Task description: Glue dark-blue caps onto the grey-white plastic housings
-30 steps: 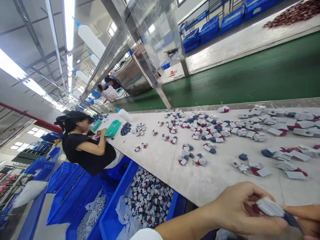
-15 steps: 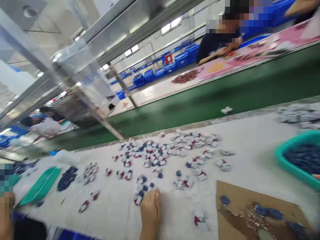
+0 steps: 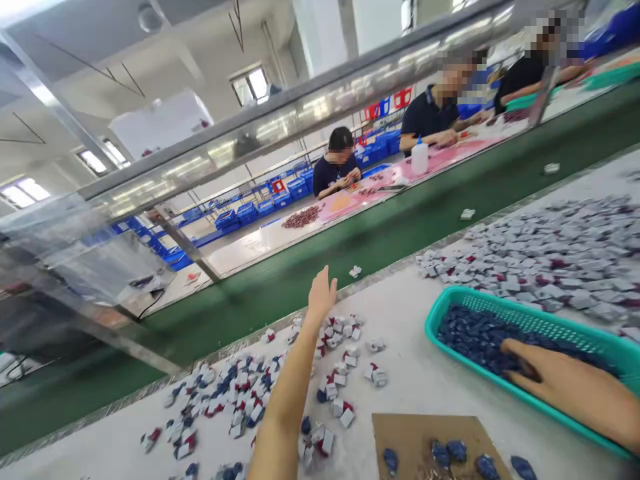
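Held the left hand (image 3: 321, 293) stretched out over the smooth green belt (image 3: 425, 217), open, with the thumb spread apart from the fingers, near to a small whitish piece (image 3: 355, 271) of angular shape on the belt. Had the right hand (image 3: 555, 387) inside a long turquoise basket (image 3: 560, 328) of perforated plastic with rounded corners, among many navy pieces (image 3: 473, 337), small and lumpy. Bent its fingers into these, with thumb and fingers a little apart; could not tell of any single piece gripped there.

Crossed with the left forearm (image 3: 287, 407) over a loose spread of white blocks (image 3: 245, 393), box-like, mixed with red and navy bits, on the pale flat bench (image 3: 395, 373). Saw brown cardboard (image 3: 410, 433), dull and straight-edged, left of the basket, with several wrinkled navy lumps (image 3: 456, 450) on it. Saw also a dense whitish heap (image 3: 560, 267) behind the basket and, beyond the belt, a white plastic bottle (image 3: 419, 158) with pointed blue tip.
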Action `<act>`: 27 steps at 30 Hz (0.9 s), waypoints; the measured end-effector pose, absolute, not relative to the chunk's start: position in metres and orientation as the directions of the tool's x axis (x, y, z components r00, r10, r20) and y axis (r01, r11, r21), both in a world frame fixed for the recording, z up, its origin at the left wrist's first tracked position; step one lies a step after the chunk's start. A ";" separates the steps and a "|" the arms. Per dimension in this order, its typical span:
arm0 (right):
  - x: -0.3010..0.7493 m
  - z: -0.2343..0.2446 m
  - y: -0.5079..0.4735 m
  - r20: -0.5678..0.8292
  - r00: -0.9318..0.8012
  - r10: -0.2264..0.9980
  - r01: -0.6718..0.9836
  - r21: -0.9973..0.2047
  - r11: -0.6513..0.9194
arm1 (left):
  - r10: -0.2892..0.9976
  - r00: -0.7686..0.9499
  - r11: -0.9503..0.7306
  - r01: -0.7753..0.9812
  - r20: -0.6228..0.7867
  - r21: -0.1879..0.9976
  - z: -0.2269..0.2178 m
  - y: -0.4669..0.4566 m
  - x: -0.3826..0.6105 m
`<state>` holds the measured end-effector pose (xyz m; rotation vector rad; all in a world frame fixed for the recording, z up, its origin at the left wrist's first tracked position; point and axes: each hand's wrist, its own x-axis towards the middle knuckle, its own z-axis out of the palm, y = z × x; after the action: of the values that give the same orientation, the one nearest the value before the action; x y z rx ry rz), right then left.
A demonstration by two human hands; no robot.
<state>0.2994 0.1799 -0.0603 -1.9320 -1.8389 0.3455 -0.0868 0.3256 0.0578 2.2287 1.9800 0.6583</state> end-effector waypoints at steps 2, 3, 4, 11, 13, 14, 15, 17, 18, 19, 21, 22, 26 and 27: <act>0.290 -0.048 0.177 0.088 0.055 0.995 0.896 -0.445 -0.010 | 0.982 0.049 -0.114 0.925 0.183 0.362 0.059 0.374 -0.055; 0.286 -0.043 0.177 0.081 0.048 0.996 0.905 -0.425 -0.010 | 0.988 0.042 -0.095 0.926 0.150 0.365 0.057 0.389 -0.042; 0.282 -0.039 0.177 0.080 0.047 0.996 0.913 -0.407 -0.010 | 0.992 0.038 -0.080 0.927 0.122 0.366 0.053 0.398 -0.030; 0.265 -0.016 0.175 0.069 0.033 0.997 0.931 -0.365 -0.005 | 0.997 0.072 -0.070 0.930 0.009 0.361 0.024 0.407 -0.015; 0.264 -0.011 0.172 0.064 0.013 0.998 0.921 -0.390 0.013 | 0.997 0.080 -0.069 0.927 -0.013 0.368 0.024 0.403 -0.028; 0.264 -0.009 0.171 0.063 0.002 0.998 0.914 -0.404 0.024 | 0.997 0.074 -0.063 0.926 -0.016 0.371 0.024 0.400 -0.035; 0.264 -0.007 0.170 0.063 -0.008 0.998 0.908 -0.418 0.034 | 0.998 0.063 -0.053 0.926 -0.015 0.374 0.026 0.398 -0.043; 0.265 -0.007 0.169 0.073 -0.026 0.997 0.896 -0.440 0.055 | 0.999 0.032 -0.029 0.926 -0.002 0.376 0.030 0.394 -0.058; 0.266 -0.008 0.169 0.084 -0.033 0.996 0.891 -0.449 0.068 | 1.000 0.016 -0.017 0.926 0.007 0.377 0.032 0.393 -0.064; 0.267 -0.010 0.169 0.098 -0.039 0.994 0.885 -0.458 0.080 | 1.000 0.002 -0.009 0.926 0.018 0.377 0.034 0.392 -0.067; 0.268 -0.014 0.172 0.132 -0.044 0.990 0.875 -0.473 0.102 | 0.999 -0.017 0.002 0.927 0.038 0.375 0.036 0.392 -0.068; 0.269 -0.016 0.174 0.150 -0.042 0.988 0.870 -0.480 0.110 | 0.999 -0.022 0.005 0.928 0.043 0.371 0.037 0.393 -0.066; 0.269 -0.019 0.178 0.188 -0.012 0.982 0.848 -0.518 0.110 | 0.999 0.002 -0.013 0.937 0.032 0.349 0.035 0.394 -0.041; 0.268 -0.019 0.177 0.189 0.002 0.982 0.843 -0.529 0.099 | 1.000 0.016 -0.024 0.940 0.026 0.341 0.034 0.394 -0.034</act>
<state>0.2676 0.1774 -0.0188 -1.7800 -1.8771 0.3591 -0.0336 0.3935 0.0342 2.0620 2.0198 0.3827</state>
